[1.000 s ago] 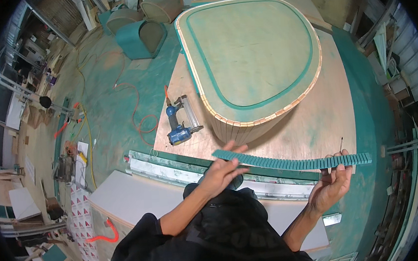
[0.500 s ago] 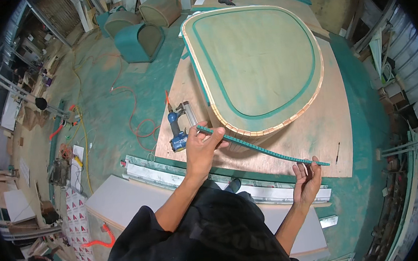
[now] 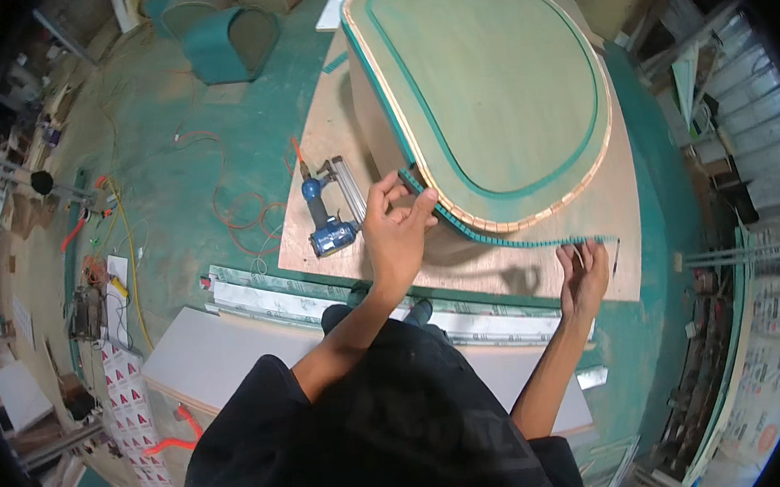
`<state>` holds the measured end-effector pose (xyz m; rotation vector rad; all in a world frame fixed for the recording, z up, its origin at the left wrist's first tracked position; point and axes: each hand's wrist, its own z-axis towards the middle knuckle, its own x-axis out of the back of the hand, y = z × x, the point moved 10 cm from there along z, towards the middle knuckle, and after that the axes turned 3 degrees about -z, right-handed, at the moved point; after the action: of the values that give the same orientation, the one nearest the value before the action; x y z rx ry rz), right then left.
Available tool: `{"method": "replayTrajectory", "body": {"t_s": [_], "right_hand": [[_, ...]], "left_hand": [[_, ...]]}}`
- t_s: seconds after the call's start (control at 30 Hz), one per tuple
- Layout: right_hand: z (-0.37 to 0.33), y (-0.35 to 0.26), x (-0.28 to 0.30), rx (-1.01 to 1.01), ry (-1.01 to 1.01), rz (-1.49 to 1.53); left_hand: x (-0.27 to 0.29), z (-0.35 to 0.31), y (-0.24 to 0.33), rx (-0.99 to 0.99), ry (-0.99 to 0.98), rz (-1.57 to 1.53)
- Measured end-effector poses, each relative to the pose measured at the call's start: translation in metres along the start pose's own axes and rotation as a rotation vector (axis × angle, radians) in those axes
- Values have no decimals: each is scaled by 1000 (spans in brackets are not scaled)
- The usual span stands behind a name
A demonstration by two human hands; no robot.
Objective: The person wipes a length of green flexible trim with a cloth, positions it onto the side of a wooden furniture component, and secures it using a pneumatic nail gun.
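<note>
A thin green notched strip [image 3: 500, 240] runs between my two hands, bending along the near left rim of a big rounded wooden form [image 3: 507, 97]. My left hand [image 3: 396, 229] pinches the strip's left end against the form's edge, thumb on the near side. Toward the strip's right end, my right hand [image 3: 585, 274] grips it between thumb and fingers, a little away from the form. The form's top is pale green with a darker green line, and its rim carries a light notched wooden band [image 3: 559, 203]. Left of my left hand lies a blue nail gun [image 3: 325, 214].
The form stands on a plywood sheet [image 3: 309, 140]. A slim dark pen-like tool [image 3: 616, 258] lies at its right. Metal-edged white strips [image 3: 257, 300] and a white board [image 3: 206, 349] lie close to me. An orange hose [image 3: 220, 179] curls over the green floor.
Both hands have moved up with the strip. Its left part now curves against the form's rim, where before it was held apart. The view has shifted too.
</note>
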<state>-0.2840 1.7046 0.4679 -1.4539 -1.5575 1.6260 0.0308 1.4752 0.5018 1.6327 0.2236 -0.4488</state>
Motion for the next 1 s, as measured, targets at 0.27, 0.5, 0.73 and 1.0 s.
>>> {"method": "replayTrajectory", "body": {"t_s": [0.27,0.5,0.73,1.0], "right_hand": [[23,2,-30,-29,-46,21],[29,-9,-57,-38,-113,-135],[27,-12,-72,-23,-155,-156],[35,-14,-70,18,-174,-137]], "left_hand": [[-7,1,7,12,-52,23],[-17,3,21,47,-104,68],[-15,-4,15,54,-107,79],[-13,2,11,41,-104,118]]}}
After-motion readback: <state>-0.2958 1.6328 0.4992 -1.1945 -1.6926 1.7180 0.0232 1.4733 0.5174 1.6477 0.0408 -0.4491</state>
